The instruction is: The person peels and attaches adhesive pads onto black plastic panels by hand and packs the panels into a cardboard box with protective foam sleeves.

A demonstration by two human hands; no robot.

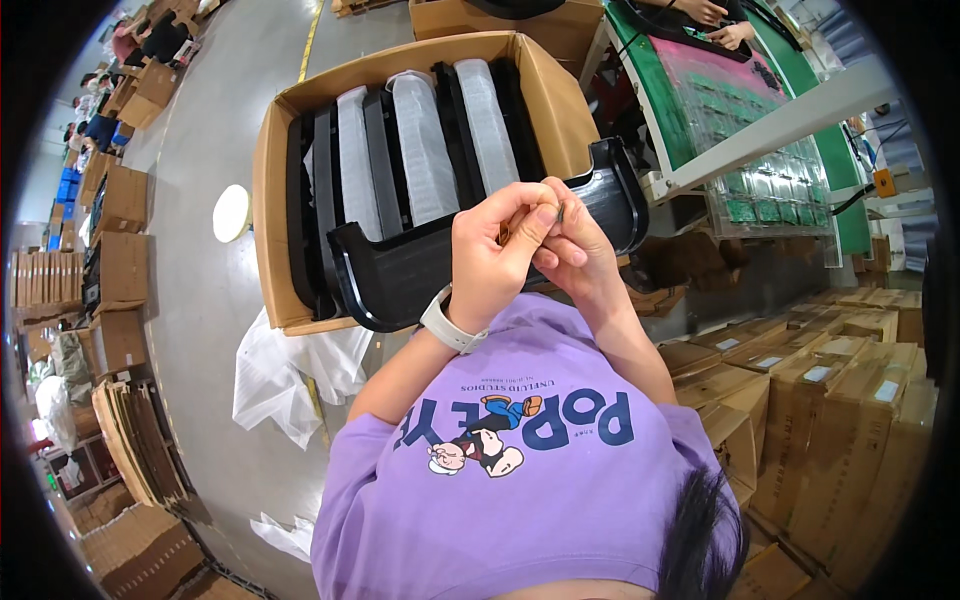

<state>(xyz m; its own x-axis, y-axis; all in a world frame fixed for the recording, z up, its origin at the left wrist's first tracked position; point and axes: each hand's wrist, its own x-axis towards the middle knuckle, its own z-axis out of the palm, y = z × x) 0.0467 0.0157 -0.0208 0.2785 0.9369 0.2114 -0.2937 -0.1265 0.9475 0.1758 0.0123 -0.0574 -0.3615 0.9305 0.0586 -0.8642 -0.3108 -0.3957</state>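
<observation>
In front of my chest, my left hand (497,245) and my right hand (583,248) meet, fingertips pinched together. Whatever small thing they may hold is hidden by the fingers. A white band (455,322) circles my left wrist. Just beyond the hands, a long glossy black plastic part (400,280) with raised, rounded ends lies across the near side of an open cardboard box (270,200). Inside the box, several similar black parts stand in a row, with white foam sleeves (420,145) between or around them.
To the right, a workbench with a green mat (650,110) carries clear trays (770,185) of green pieces; another person's hands (725,25) work there. Cardboard cartons (840,410) are stacked at the lower right. White plastic sheeting (290,375) and a round white stool (232,213) are at left.
</observation>
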